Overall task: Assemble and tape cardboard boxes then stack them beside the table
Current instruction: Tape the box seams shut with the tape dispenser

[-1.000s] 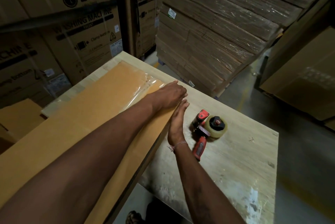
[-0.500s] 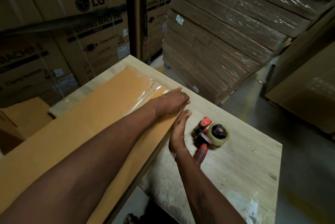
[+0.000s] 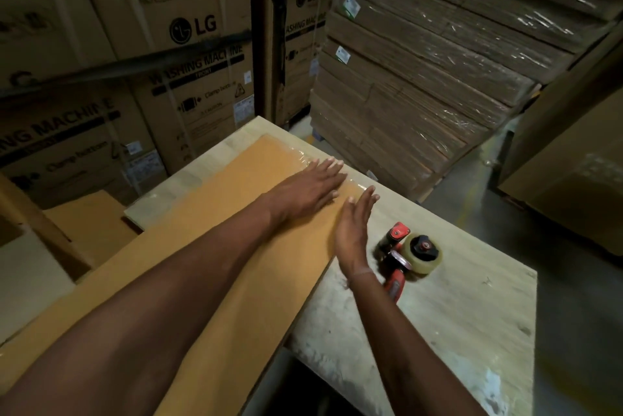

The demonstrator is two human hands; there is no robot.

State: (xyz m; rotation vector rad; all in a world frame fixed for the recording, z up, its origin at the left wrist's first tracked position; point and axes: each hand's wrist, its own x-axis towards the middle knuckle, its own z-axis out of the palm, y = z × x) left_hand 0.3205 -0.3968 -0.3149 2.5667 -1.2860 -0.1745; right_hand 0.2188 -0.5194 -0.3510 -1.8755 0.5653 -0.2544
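Two hands on one flat box [image 3: 209, 267] | left hand [image 3: 310, 188] pressed flat, fingers straight, over taped end | right hand [image 3: 352, 230] edge-on, fingers straight together, against side | judged light, stiff, bendable; best gripped at long edges.

both flat hands [image 3: 308, 191] on taped cardboard [image 3: 215, 247], tape dispenser [image 3: 409, 255] beside

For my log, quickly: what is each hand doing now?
Left hand: open, flat on the long orange-brown cardboard box.
Right hand: open, edge-on against the box side, holding nothing.
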